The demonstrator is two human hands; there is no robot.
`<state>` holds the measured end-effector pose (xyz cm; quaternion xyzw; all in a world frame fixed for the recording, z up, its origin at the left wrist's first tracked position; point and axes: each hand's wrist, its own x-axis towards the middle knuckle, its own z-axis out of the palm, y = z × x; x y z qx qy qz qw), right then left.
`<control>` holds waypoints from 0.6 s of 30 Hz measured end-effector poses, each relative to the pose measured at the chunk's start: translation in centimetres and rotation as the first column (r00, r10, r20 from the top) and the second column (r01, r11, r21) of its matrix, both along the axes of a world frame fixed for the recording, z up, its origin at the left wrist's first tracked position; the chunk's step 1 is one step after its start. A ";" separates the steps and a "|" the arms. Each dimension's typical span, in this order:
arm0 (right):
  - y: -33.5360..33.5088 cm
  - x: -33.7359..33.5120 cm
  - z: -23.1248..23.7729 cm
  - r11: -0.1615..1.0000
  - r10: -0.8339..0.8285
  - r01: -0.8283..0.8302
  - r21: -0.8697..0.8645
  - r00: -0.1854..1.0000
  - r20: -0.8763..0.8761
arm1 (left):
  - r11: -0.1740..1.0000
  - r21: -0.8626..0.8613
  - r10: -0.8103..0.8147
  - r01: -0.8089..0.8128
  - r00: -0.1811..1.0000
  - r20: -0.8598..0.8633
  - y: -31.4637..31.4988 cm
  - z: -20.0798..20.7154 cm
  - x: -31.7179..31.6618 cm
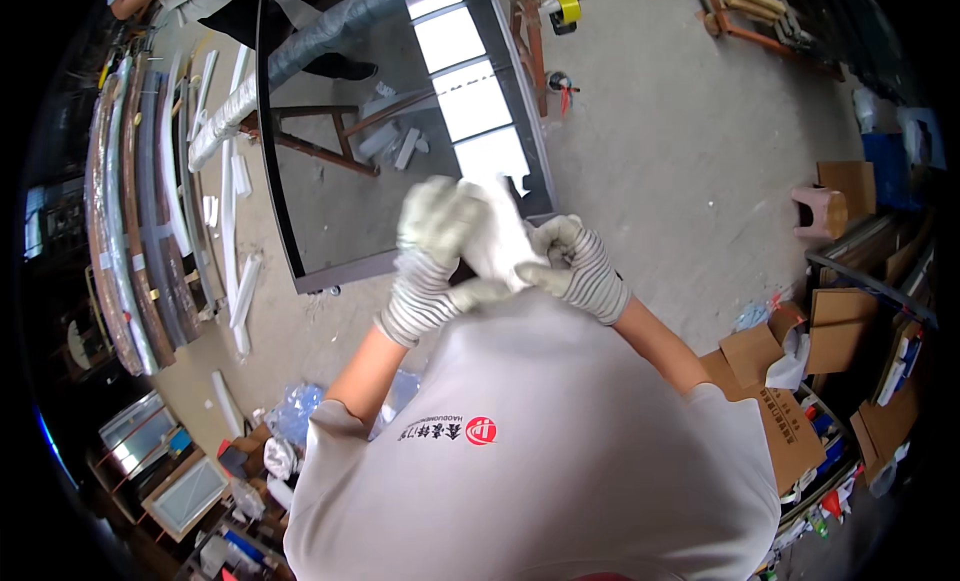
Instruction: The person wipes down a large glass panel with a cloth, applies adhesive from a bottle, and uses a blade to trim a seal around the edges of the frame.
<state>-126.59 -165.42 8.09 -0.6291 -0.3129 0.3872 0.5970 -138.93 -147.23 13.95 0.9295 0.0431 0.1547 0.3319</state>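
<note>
A crumpled white cloth (500, 243) is between my two gloved hands, close in front of my chest. My left hand (432, 256), in a pale glove with a striped cuff, has its thumb under the cloth's lower edge and its fingers along the left side; motion blurs them. My right hand (585, 271), gloved alike, pinches the cloth's right edge with curled fingers. Just beyond my hands lies a large framed glass panel (330, 206), its near edge partly hidden by the cloth and hands. The glass reflects bright windows.
A rust-brown trestle (528, 41) shows beside and through the glass. Long wrapped profiles (140, 211) and white strips (230, 241) lie at left. A yellow tool (566, 9) is at the far side. Cardboard boxes (790, 426) and a small stool (822, 213) stand at right. Someone's foot (345, 67) is near the panel's far end.
</note>
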 end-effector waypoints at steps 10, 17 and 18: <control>-7.3 1.6 -1.1 0.996 -0.085 0.072 -0.045 0.885 -0.458 | 0.921 -0.257 0.189 -0.293 0.912 -0.364 -5.4 -3.0 -0.6; -10.9 6.0 -3.6 0.930 -0.238 0.153 -0.334 0.943 -0.231 | 0.648 0.684 0.682 -0.336 0.656 -0.324 1.6 -6.6 1.7; -11.3 6.0 -3.7 0.923 -0.259 0.193 -0.334 0.952 -0.165 | 0.781 0.613 0.545 -0.120 0.610 -0.575 -0.1 -7.2 3.3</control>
